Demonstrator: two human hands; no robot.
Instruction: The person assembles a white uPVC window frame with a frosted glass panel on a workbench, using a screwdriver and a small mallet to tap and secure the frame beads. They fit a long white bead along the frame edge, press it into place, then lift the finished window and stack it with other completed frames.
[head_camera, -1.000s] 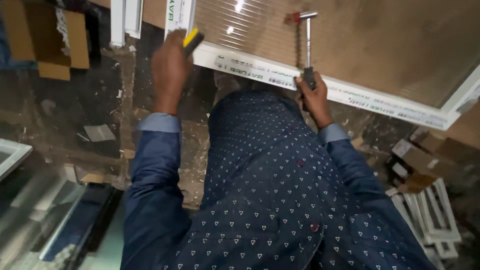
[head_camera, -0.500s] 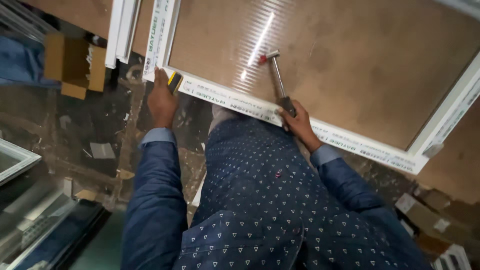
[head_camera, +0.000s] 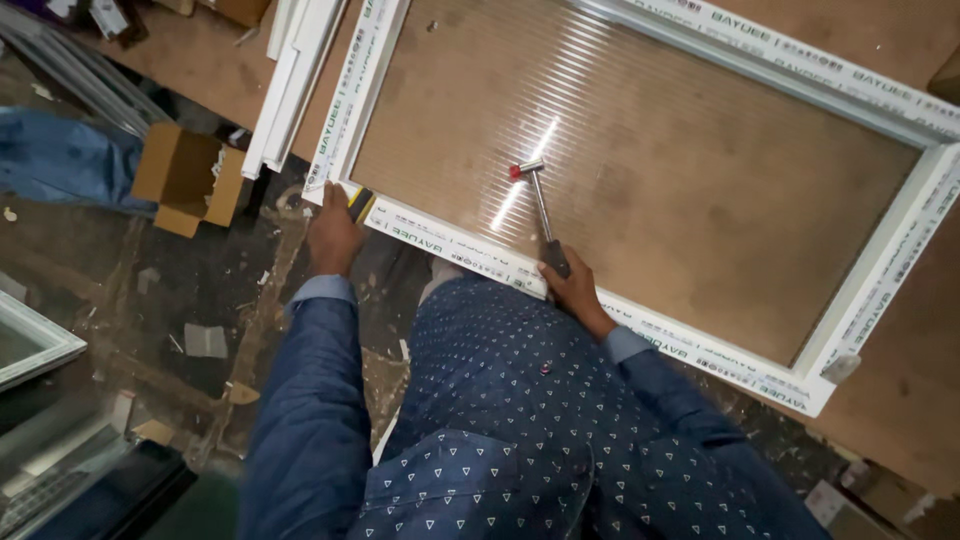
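We observe a white window frame lying flat on a brown worktable, its ribbed translucent pane catching a streak of light.

Right hand: it rests on the near rail of the frame and is closed around the dark grip of a hammer. The hammer's shaft runs away from us over the pane, and its head, with a red end, hangs over or lies on the glazing; we cannot tell whether it touches.

Left hand: it is at the near left corner of the frame, fingers curled around a yellow-and-black tool. The tool's tip sits at the corner joint. We cannot tell what kind of tool it is, as the hand covers most of it.

Both arms wear blue sleeves of a shirt patterned with small triangles.

Surroundings: loose white profiles lie on the table just beside the frame's left rail. An open cardboard box sits on the dark, littered floor to the left, near a blue cloth. The corner of another white frame shows at the left edge.
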